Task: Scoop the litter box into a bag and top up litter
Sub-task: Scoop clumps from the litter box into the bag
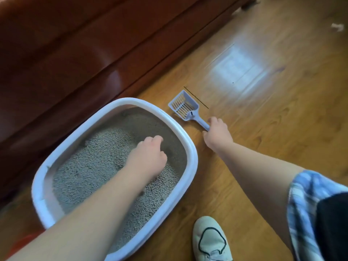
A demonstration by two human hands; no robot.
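Head view: right grip (pixel 216 132) holds the scoop (pixel 185 107)

Nearest, the left grip (pixel 148 153) hangs curled over the litter box (pixel 191 149); whether it holds anything I cannot tell. Farther, the right grip clamps the scoop's handle end. The scoop lies on the floor (pixel 263 138) just beside the box, slotted head pointing away, up-left.

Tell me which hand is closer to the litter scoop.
Right. The right hand grips the litter scoop; the left hand is over the litter in the litter box.
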